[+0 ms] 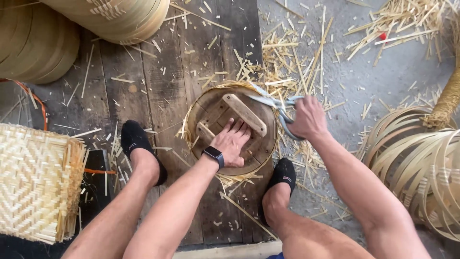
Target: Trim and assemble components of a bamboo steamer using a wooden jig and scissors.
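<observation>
Here the left hand presses flat on the disc mid-boards. The right hand grips shears at its rim; a slip could nick fingers.

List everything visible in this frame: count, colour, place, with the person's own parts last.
round wooden form: one, brown, centre, under the left hand
shears: one, grey, right of the form
woven bamboo mat: one, pale yellow, left edge
bamboo hoops: a stack, tan, right edge
rolled bamboo bands: two, tan, top left
bamboo offcuts: many, straw-coloured, scattered
wooden planks: several, dark, underneath
smartwatch: one, black, left wrist
feet in socks: two, black, beside the form
left hand: flat on the form
right hand: gripping the shears
</observation>
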